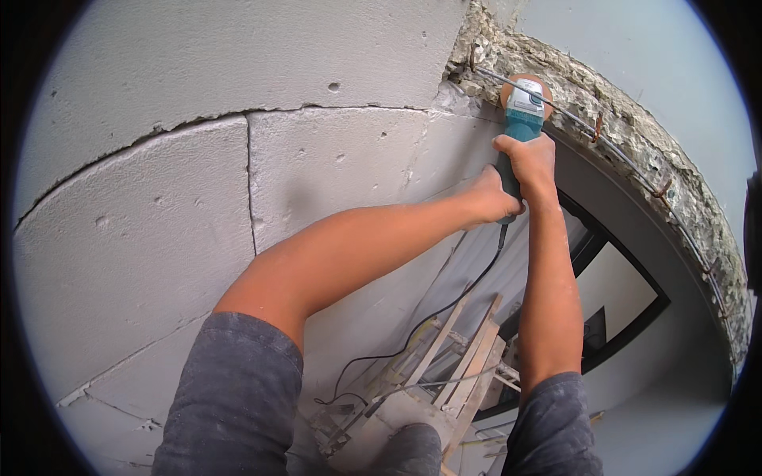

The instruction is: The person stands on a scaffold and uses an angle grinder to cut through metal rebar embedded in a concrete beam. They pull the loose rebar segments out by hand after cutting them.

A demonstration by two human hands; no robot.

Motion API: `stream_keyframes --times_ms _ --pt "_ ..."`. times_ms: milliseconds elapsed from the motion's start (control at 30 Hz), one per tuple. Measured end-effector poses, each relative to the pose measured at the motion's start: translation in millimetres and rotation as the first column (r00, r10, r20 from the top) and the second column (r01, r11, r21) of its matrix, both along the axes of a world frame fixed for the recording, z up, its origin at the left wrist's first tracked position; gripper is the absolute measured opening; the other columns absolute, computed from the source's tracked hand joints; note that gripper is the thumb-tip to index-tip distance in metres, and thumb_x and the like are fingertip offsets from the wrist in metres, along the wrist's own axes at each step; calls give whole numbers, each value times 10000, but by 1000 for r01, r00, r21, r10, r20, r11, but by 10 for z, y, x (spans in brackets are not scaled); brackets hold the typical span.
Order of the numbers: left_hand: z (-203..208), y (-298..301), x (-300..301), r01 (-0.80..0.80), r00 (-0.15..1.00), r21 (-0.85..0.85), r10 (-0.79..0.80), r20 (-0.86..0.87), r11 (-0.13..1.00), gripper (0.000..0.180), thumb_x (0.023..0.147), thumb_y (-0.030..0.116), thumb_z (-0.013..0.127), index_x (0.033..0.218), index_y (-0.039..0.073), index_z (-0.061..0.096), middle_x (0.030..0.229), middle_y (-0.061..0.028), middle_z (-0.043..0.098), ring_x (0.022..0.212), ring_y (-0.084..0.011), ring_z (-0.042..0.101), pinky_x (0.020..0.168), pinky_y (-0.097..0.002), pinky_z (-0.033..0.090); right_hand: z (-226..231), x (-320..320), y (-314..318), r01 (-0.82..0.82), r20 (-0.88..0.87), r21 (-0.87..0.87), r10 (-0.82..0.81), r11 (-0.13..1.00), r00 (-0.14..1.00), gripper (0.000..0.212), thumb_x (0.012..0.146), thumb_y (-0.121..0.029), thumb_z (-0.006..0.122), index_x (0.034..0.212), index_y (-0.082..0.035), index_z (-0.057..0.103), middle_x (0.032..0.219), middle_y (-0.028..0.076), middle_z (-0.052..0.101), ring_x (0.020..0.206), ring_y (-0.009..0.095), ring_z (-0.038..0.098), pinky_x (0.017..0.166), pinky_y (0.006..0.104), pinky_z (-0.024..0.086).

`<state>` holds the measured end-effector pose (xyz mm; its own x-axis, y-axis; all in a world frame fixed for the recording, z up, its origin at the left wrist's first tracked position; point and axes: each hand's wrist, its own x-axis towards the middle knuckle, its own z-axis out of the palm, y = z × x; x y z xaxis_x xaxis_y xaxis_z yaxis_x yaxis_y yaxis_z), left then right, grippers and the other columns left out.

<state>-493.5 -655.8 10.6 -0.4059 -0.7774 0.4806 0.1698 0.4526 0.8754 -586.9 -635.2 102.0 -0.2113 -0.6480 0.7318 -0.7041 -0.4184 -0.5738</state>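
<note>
A wall of large pale grey blocks (198, 222) fills the left and middle of the view, its joints showing as thin cracked lines. To the far right it is bounded by a rough, broken concrete edge (635, 135), along which a thin steel bar (611, 147) with rusty ties is exposed. Below, near the lower middle, a wooden trestle (452, 357) is seen, with a black cable (429, 317) trailing down over it.

A teal and grey angle grinder (521, 119) is held up at the far top right, its disc set against the broken edge beside the bar. The right hand (528, 159) is closed around its body just behind the head; the left hand (492, 198) is wrapped around the rear of the handle where the cable leaves.

The grinder is judged rigid, fairly heavy at arm's length and liable to kick, so a two-handed hold on body and handle suits it. Open room lies to the right, in the doorway; the wall crowds the left.
</note>
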Motion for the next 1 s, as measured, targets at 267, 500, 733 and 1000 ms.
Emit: stream_keyframes --times_ms 267,500,733,1000 --pt "252 -244 -154 119 990 129 -107 -90 985 699 783 22 914 1321 -38 473 1187 -134 678 1000 -221 716 827 -370 588 234 22 -132 218 -197 -6 -215 976 956 386 698 -306 901 773 37 740 756 114 725 666 212 666 680 416 545" --pt "322 -404 -57 261 955 49 -251 -155 964 710 789 -24 873 1357 -58 448 1174 -151 689 1027 -230 724 849 -386 590 346 86 -278 270 -217 5 -262 963 940 383 710 -306 899 815 36 759 809 141 759 701 241 702 728 419 566" --pt "279 -451 -67 182 973 80 -167 -159 980 579 760 -54 854 1266 -42 572 1048 -125 726 930 -233 726 764 -373 566 287 64 -428 299 -277 -32 -296 954 914 380 725 -309 884 834 38 769 812 141 763 697 233 702 727 417 567" --pt "139 -600 -79 283 949 82 -266 -170 956 525 799 -42 826 1281 -41 617 1061 -119 746 923 -218 723 787 -364 554 140 97 -464 346 -263 -22 -340 938 903 416 731 -333 880 834 54 766 834 163 773 735 253 738 740 428 577"
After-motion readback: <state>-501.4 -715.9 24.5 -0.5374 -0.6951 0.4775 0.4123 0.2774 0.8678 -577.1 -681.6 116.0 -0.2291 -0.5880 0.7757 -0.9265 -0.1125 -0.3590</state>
